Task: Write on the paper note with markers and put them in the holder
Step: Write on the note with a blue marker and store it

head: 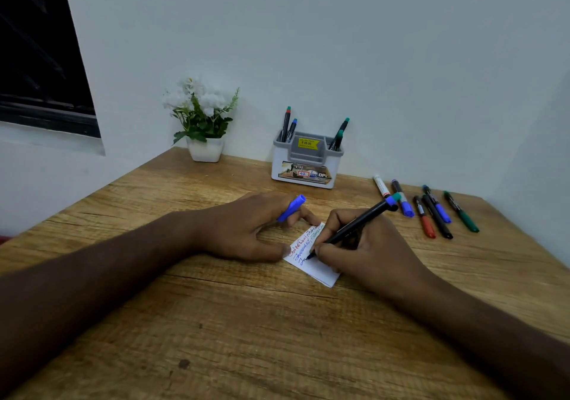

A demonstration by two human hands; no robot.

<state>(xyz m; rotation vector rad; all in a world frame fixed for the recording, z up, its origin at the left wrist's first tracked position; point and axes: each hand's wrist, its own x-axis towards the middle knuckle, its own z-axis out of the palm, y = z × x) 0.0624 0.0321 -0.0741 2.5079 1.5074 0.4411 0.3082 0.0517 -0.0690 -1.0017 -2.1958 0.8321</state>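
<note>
Wooden bench (129, 202), grain running across, meeting white walls at the rear and the right; its far edge is sitting flush to the rear wall, and a broad stretch of bare wood is lying open in front of both forearms. Dark window (40, 54) is showing at upper left. White pot of white flowers (205, 148) is standing at the rear left of the bench. Grey and white holder (307, 165) is standing at rear centre, carrying two markers in its left compartment and two in its right. Six loose markers (431, 211) are lying in a row at rear right, well apart from the holder. Paper note (320, 271) is lying on the bench between the hands, bearing lines of red, blue and green script. Left hand (246, 230) is pressing its thumb on the note's left edge while its fingers are curling round a blue cap (291, 208). Right hand (367, 254) is gripping a black marker (354, 225), fingers closed tightly round the barrel, tip touching the note.
</note>
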